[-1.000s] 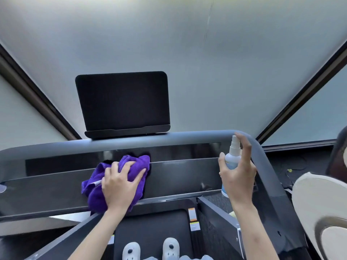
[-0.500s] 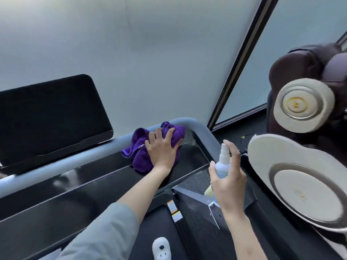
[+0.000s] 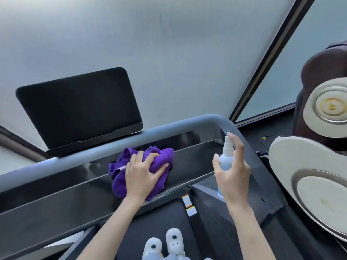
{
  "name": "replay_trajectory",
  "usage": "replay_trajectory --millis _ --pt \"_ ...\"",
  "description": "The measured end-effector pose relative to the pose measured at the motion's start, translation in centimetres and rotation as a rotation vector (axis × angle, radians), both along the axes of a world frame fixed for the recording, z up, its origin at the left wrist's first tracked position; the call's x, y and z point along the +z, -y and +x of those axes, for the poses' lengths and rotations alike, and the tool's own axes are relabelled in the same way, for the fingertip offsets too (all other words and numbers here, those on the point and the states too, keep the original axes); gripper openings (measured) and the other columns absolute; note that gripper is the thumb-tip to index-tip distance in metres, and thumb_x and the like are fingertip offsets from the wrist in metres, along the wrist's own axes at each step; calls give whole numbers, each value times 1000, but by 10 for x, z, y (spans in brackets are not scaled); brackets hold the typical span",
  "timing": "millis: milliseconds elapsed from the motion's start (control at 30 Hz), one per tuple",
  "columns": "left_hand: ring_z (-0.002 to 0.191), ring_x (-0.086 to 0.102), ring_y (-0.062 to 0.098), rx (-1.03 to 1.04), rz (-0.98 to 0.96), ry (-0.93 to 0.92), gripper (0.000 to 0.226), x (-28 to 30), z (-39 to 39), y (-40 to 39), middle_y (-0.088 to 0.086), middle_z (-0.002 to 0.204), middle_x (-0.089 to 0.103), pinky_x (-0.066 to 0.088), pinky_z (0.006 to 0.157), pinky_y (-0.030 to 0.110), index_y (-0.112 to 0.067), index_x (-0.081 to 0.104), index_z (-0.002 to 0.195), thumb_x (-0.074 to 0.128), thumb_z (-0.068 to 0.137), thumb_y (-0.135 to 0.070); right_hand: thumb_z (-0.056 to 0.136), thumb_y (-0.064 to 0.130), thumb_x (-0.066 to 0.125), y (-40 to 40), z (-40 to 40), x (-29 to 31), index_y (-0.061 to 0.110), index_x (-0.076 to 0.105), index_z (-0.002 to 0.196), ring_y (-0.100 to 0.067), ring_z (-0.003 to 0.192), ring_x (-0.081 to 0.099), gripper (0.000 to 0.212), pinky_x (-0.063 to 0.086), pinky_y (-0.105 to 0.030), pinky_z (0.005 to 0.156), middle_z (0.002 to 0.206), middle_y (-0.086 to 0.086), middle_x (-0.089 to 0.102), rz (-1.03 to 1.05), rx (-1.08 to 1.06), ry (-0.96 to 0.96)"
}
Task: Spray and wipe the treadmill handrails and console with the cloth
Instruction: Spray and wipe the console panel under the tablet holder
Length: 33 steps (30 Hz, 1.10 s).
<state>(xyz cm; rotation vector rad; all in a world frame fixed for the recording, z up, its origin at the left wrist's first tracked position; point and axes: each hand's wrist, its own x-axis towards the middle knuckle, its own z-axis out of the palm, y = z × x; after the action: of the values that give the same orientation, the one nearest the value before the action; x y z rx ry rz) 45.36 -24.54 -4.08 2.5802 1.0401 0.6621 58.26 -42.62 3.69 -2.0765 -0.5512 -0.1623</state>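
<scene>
Cloth (image 3: 142,166) bunched under left hand (image 3: 141,178) grip; right hand (image 3: 232,177) grip hides spray bottle (image 3: 226,156) base.

The cloth (image 3: 142,169) was a plush, matt purple fabric, bunched and soft-looking. The console (image 3: 187,162) panel was glossy black, smooth enough to show reflections. The handrail (image 3: 169,126) looked smooth, matt grey. The screen (image 3: 78,107) was a dull black. The bottle (image 3: 226,158) looked like smooth plastic, white at the nozzle and pale blue below.
</scene>
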Motion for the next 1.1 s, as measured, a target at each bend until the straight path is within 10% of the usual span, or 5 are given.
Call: replay_trajectory --millis 267,567,1100 --pt "81 52 25 -47 54 -36 36 -2 -4 -17 0 91 57 45 70 38 -30 69 96 68 75 -59 84 5 68 -31 -38 4 39 39 131 -9 72 48 65 44 -28 64 91 15 55 -18 -54 7" --pt "94 52 31 -355 150 -116 39 16 130 14 9 111 59 38 76 41 -26 66 109 58 86 -56 85 -1 68 14 -65 6 19 46 137 -27 103 66 59 51 -35 86 130 3 62 -81 -341 -22" --pt "85 54 33 -255 -56 -37 39 9 103 31 9 91 58 44 69 41 -21 70 103 68 81 -53 81 1 61 22 39 17 19 50 136 -40 76 59 58 43 -40 64 87 -12 66 -195 -419 64"
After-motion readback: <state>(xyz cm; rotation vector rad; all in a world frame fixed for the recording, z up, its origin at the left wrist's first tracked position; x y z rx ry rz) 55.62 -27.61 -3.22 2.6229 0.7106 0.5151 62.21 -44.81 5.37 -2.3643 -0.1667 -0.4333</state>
